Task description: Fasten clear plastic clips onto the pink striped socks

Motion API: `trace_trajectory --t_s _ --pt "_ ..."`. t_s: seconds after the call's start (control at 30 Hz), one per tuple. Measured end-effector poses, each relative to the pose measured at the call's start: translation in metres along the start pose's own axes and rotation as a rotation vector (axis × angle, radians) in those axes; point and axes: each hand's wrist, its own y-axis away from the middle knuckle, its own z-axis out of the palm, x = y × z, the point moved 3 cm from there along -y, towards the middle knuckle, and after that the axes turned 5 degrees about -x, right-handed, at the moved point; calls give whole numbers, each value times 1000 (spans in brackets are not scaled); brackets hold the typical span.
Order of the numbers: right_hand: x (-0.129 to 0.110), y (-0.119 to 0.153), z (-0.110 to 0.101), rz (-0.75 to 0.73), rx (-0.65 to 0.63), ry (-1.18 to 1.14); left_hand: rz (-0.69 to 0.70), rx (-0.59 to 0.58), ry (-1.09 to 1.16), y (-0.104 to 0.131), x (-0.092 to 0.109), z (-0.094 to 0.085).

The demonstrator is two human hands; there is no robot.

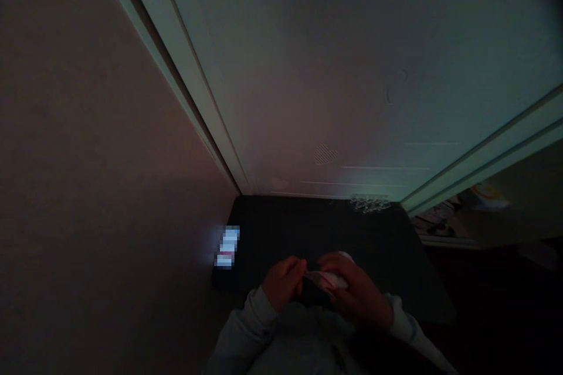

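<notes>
Both hands are held close together over the near side of a dark table [281, 225], in dim light. My left hand [284, 282] pinches the left end of a pale pinkish, soft-looking piece [328, 280], perhaps cloth or paper; its exact kind cannot be made out. Around the wider right part of that piece, the fingers of my right hand [358, 290] are closed, covering some of it. The piece is stretched between the two hands, above the tabletop.
A lit, blurred-out screen [227, 247] lies at the table's left edge, beside the plain wall [109, 187]. Small shiny clear pieces [370, 204] sit at the back edge, against a pale panel [325, 88]. Cluttered items [484, 196] show on a shelf at the right.
</notes>
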Motion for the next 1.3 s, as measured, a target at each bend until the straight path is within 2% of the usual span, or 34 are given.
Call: trace_trajectory --t_s 0.17,0.47,0.7,0.87,0.97,1.1,1.3 --pt "5 2 8 94 -122 -15 7 17 -5 -3 -4 -1" --pt "11 -1 13 303 -163 -200 54 -48 38 -6 -7 -7" --pt "25 -5 18 478 -93 -577 194 -111 63 -3 2 -14" --pt "30 -6 19 555 -109 -804 271 -137 35 -1 6 -16" --pt "29 -5 22 615 -165 -962 300 -146 -30 0 6 -17" --pt "27 -4 24 606 -215 -1027 295 -149 -136 0 7 -19" --pt "28 -6 20 553 -165 -984 297 -143 -134 -2 8 -18"
